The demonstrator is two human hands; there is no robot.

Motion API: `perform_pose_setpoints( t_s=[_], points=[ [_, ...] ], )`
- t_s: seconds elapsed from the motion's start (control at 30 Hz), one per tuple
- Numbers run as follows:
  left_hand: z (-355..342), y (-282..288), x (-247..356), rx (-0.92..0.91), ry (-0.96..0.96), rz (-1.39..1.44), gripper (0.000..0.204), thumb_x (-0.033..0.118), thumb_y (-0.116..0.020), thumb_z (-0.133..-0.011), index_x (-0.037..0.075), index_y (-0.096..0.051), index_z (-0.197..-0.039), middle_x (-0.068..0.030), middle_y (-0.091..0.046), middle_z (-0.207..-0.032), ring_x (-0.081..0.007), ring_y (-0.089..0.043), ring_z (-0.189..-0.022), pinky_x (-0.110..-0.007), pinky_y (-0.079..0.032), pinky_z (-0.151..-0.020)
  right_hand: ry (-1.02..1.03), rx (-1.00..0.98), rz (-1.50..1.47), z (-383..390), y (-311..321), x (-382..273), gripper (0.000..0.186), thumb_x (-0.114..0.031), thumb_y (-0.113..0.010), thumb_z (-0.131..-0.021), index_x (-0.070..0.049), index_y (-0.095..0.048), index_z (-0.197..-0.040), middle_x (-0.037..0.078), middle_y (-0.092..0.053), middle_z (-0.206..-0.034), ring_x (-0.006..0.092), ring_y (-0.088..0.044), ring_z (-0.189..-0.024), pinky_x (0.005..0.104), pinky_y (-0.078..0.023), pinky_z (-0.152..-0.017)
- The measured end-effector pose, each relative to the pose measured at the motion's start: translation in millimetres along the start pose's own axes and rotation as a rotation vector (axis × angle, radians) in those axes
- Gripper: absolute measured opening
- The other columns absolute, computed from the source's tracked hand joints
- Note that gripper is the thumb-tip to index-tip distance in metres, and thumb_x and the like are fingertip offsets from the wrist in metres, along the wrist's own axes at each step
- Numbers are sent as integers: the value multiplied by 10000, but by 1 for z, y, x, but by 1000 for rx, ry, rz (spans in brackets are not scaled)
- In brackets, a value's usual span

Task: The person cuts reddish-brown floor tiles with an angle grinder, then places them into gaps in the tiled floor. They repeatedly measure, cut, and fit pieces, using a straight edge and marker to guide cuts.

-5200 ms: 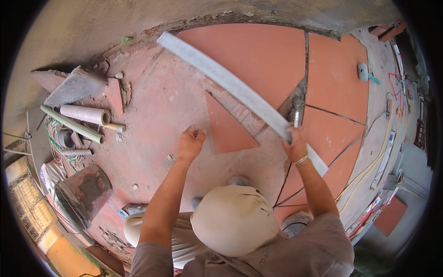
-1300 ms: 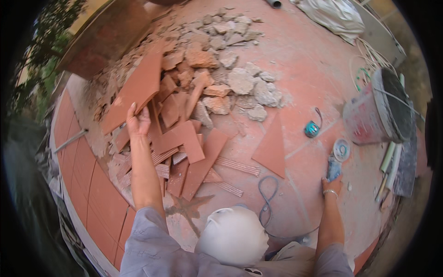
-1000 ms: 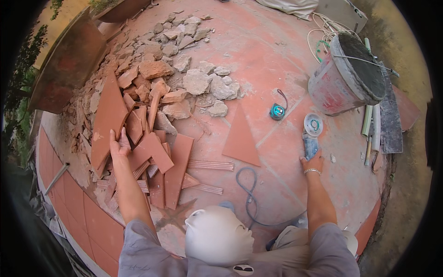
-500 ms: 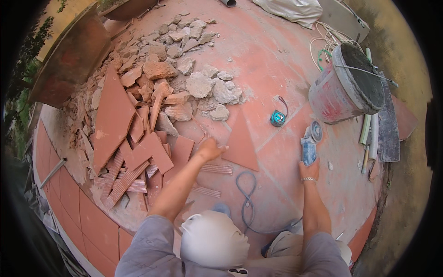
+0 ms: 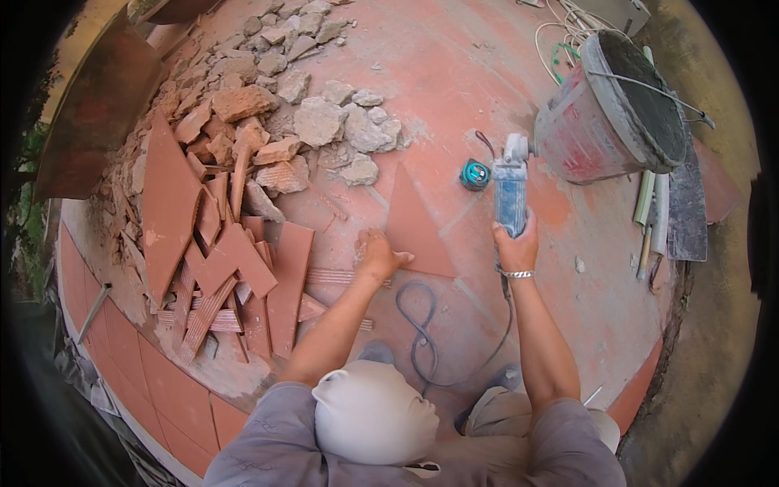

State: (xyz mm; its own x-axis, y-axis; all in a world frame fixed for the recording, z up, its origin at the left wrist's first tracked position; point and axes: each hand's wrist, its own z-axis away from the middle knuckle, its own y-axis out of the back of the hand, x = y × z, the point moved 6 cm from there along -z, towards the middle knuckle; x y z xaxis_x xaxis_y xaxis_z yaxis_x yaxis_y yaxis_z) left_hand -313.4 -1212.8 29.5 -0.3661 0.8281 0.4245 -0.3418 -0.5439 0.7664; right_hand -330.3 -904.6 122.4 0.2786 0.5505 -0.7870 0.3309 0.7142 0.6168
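Mostly beyond right grip (image 5: pixel 518 246): blue grinder (image 5: pixel 510 193), rear end held.

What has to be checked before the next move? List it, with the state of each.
1. Right hand firmly around the angle grinder: ok, fingers wrap its blue body.
2. Left hand pressing on the triangular tile: cannot tell; it is at the tile's edge, contact unclear.
3. Disc stopped: cannot tell, it shows nearly edge-on.
4. Cord off the tile: ok, its loop lies just short of it.
5. Tape measure put away: not ok, it lies on the floor.
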Motion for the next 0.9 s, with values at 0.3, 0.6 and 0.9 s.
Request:
perform_pose_setpoints(
  t_s=[0.3, 0.6, 0.9],
  points=[
    [20, 2, -10, -79, 60, 143, 786, 427, -920, -717, -143, -628, -1173, -337, -598, -1287, -430, -671, -1105, -427, -551, -969, -11, -318, -189, 51, -61, 4, 811, -288, -760, -799, 89, -425, -1433, 268, -687, -1118, 387, -703, -1000, 449, -547, -872],
    [17, 2, -23, -87, 239, 453, 634, 352, -857, -826, -139, -645, -1166, -255, -707, -1147, -307, -700, -1048, -365, -560, -878, 59, -365, -81, 74, -89, 17, 867, -332, -760, -807, 81, -387, -1471, 305, -659, -1221, 431, -681, -1093, 479, -534, -927],
    [4, 45, -8, -99, 146, 985, 300, 265, -718, -989, 55, -699, -1202, 3, -722, -998, -85, -610, -779, -257, -496, -688, 32, -337, -106, 59, -79, 10, 781, -289, -746, -815, 57, -429, -1439, 264, -684, -1156, 401, -698, -1043, 462, -542, -910]
  ],
)
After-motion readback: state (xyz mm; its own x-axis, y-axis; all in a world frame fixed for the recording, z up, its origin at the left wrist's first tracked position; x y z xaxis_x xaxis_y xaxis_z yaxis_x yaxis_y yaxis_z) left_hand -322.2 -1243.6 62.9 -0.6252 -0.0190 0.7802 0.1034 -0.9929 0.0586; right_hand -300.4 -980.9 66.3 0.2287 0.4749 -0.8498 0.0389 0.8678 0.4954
